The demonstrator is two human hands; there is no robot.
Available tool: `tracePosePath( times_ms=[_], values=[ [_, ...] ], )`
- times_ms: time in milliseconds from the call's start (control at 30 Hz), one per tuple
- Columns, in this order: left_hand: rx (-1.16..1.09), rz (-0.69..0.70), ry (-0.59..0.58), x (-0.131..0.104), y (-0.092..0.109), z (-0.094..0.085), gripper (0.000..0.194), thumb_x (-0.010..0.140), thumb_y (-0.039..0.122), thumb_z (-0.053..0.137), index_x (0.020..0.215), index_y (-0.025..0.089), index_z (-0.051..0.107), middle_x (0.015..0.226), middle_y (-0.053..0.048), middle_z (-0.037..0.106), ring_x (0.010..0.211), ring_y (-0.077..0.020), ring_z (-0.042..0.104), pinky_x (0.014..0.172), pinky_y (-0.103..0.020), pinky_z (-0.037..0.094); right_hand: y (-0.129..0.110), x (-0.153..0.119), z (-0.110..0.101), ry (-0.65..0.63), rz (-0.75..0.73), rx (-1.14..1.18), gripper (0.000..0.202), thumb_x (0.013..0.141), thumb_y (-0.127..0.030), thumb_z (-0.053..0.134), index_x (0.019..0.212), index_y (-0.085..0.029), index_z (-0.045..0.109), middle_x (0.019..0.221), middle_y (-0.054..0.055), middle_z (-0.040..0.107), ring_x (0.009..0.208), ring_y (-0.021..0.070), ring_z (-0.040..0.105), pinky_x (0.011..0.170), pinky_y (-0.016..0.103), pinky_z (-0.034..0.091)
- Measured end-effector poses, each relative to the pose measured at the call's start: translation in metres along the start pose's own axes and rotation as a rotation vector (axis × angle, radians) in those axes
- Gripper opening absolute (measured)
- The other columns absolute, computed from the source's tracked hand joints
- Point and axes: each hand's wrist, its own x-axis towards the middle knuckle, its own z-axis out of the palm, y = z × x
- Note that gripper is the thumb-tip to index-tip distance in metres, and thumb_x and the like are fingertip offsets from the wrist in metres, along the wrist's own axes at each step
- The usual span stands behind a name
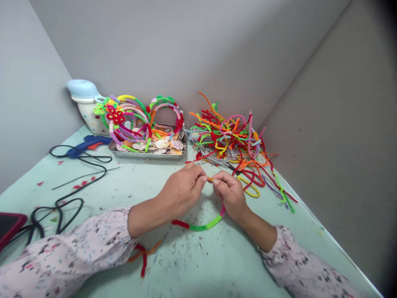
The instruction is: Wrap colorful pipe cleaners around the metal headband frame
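A curved headband [213,222] wrapped in red, green and pink fuzzy pipe cleaner hangs below my hands. Its pink end runs up into my right hand [232,195], which is closed around it. A short orange pipe cleaner [210,180] shows between the fingertips of both hands. My left hand [185,187] is closed in a pinch at the left end of this orange piece. The part of the band inside my fingers is hidden. Red and orange pipe cleaner scraps [143,255] lie by my left sleeve.
A metal tray [149,155] with shells and finished headbands stands at the back. Right of it lies a tangled pipe cleaner pile [229,132]. A blue glue gun [83,145], black cord [104,176], white cup [91,114] and dark red-rimmed object [12,225] are on the left.
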Motion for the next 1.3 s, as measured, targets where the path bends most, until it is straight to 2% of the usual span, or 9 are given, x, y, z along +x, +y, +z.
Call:
tracePosePath(
  times_ms=[167, 433, 567, 767, 933, 1133, 1300],
  values=[
    [-0.007, 0.004, -0.021, 0.002, -0.002, 0.000, 0.021, 0.089, 0.024, 0.039, 0.074, 0.017, 0.051, 0.077, -0.001, 0.052, 0.079, -0.0167, 0.049, 0.071, -0.030, 0.038, 0.000, -0.001, 0.000, -0.007, 0.007, -0.007, 0.021, 0.085, -0.035, 0.055, 0.071, -0.020, 0.053, 0.053, -0.006, 0.039, 0.047, 0.0091, 0.032, 0.047, 0.024, 0.028],
    [-0.101, -0.008, -0.030, 0.004, -0.004, 0.000, 0.021, 0.087, 0.024, 0.040, 0.075, 0.017, 0.054, 0.076, -0.001, 0.053, 0.079, -0.0165, 0.049, 0.073, -0.029, 0.037, -0.001, -0.001, 0.000, -0.012, 0.002, -0.015, 0.020, 0.085, -0.034, 0.054, 0.071, -0.019, 0.053, 0.052, -0.007, 0.039, 0.046, 0.0088, 0.032, 0.047, 0.024, 0.028],
    [-0.230, -0.088, -0.052, 0.006, -0.007, 0.002, 0.020, 0.084, 0.026, 0.041, 0.072, 0.017, 0.054, 0.071, 0.001, 0.051, 0.072, -0.0148, 0.048, 0.066, -0.027, 0.036, 0.000, -0.001, 0.000, -0.018, 0.006, -0.013, 0.021, 0.085, -0.035, 0.054, 0.071, -0.020, 0.053, 0.052, -0.007, 0.039, 0.046, 0.0087, 0.032, 0.047, 0.024, 0.028],
    [-0.503, -0.295, -0.115, 0.009, -0.009, 0.006, 0.018, 0.077, 0.031, 0.046, 0.067, 0.017, 0.052, 0.052, 0.006, 0.037, 0.050, -0.0103, 0.034, 0.051, -0.024, 0.026, 0.001, -0.001, 0.000, -0.020, 0.024, -0.034, 0.019, 0.085, -0.035, 0.054, 0.075, -0.019, 0.056, 0.050, -0.007, 0.039, 0.044, 0.0087, 0.031, 0.045, 0.023, 0.027],
    [-0.627, -0.391, -0.121, 0.009, -0.010, 0.008, 0.015, 0.072, 0.031, 0.050, 0.065, 0.017, 0.053, 0.049, 0.006, 0.039, 0.045, -0.0085, 0.029, 0.046, -0.024, 0.022, 0.000, -0.001, 0.001, -0.020, 0.041, -0.045, 0.019, 0.085, -0.035, 0.054, 0.075, -0.019, 0.057, 0.049, -0.007, 0.038, 0.043, 0.0087, 0.032, 0.045, 0.023, 0.028],
    [-0.604, -0.347, -0.119, 0.012, -0.021, 0.011, 0.017, 0.073, 0.031, 0.051, 0.063, 0.017, 0.054, 0.048, 0.005, 0.038, 0.045, -0.0092, 0.031, 0.044, -0.024, 0.023, -0.002, 0.002, 0.004, -0.016, 0.125, -0.055, 0.020, 0.084, -0.037, 0.054, 0.074, -0.020, 0.056, 0.049, -0.007, 0.039, 0.043, 0.0089, 0.032, 0.043, 0.023, 0.027],
    [-0.442, -0.187, -0.054, 0.014, -0.030, 0.009, 0.024, 0.082, 0.031, 0.045, 0.071, 0.016, 0.059, 0.061, 0.001, 0.052, 0.059, -0.0127, 0.048, 0.056, -0.025, 0.037, -0.001, 0.006, 0.006, 0.026, 0.207, -0.046, 0.021, 0.083, -0.037, 0.055, 0.071, -0.020, 0.054, 0.048, -0.007, 0.037, 0.043, 0.0091, 0.031, 0.041, 0.022, 0.025]
  ],
)
